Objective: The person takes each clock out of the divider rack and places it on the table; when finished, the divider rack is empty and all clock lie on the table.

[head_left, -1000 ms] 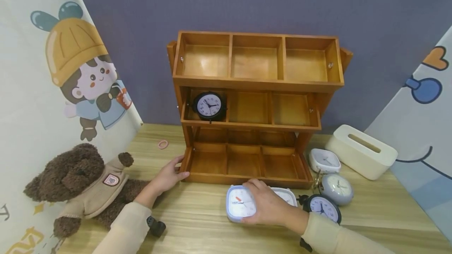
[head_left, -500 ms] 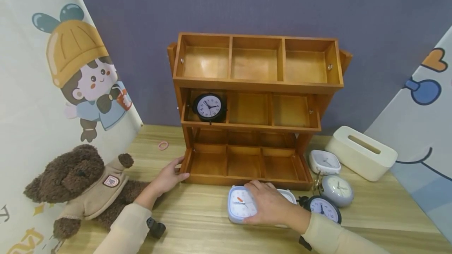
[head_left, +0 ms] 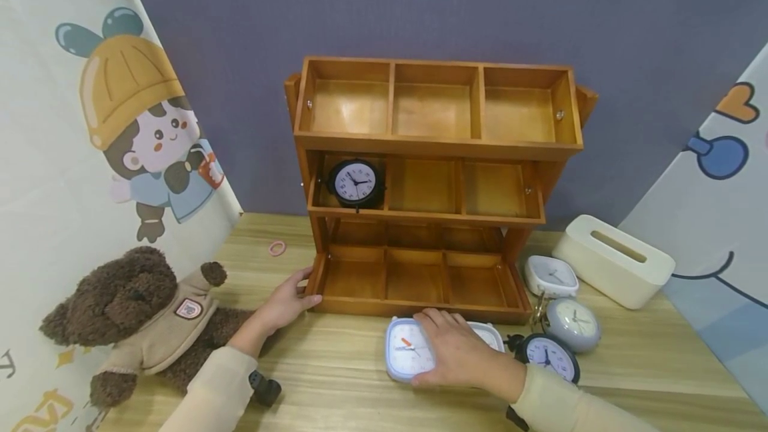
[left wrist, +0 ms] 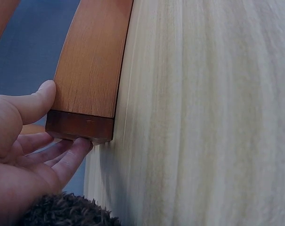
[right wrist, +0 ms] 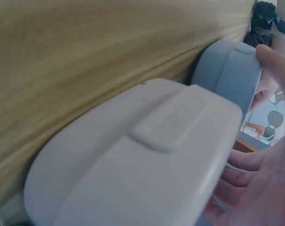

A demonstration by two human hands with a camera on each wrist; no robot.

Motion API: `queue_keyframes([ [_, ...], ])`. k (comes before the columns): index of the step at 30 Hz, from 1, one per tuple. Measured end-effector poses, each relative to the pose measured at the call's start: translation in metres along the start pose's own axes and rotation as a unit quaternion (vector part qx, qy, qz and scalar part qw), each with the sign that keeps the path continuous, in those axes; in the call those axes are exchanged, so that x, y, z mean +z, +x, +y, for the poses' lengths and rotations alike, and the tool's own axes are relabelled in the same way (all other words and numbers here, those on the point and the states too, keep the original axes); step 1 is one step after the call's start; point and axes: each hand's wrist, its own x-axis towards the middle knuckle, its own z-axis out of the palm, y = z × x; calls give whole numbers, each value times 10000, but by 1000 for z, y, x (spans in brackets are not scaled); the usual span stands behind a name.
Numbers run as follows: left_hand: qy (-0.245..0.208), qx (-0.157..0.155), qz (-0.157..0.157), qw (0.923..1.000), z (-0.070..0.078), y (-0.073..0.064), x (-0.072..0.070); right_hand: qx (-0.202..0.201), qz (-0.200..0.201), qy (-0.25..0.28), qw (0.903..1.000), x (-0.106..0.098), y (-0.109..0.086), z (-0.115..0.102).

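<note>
Right hand (head_left: 456,352) lies over the blue square clock (head_left: 408,349), fingers curled round its rim, gripping it where it rests on the table (head_left: 336,379) near the front edge, just before the wooden shelf (head_left: 435,142). A white square clock (head_left: 489,333) sits touching it, partly hidden. Left hand (head_left: 285,302) holds the shelf's lower left corner, thumb and fingers pinching the wood, apparently to steady it. Of the shelf's compartments, only the middle row's left one is filled, by a black round clock (head_left: 355,181).
</note>
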Motion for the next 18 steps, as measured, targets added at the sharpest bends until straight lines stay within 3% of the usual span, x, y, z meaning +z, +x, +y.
queue_keyframes([
  [7, 51, -52, 34, 10000, 0, 1, 0, 63, 238, 98, 9996, 5, 4, -3],
  [18, 99, -95, 32, 9999, 0, 0, -1, 173, 6, 127, 9998, -6, 5, -6],
])
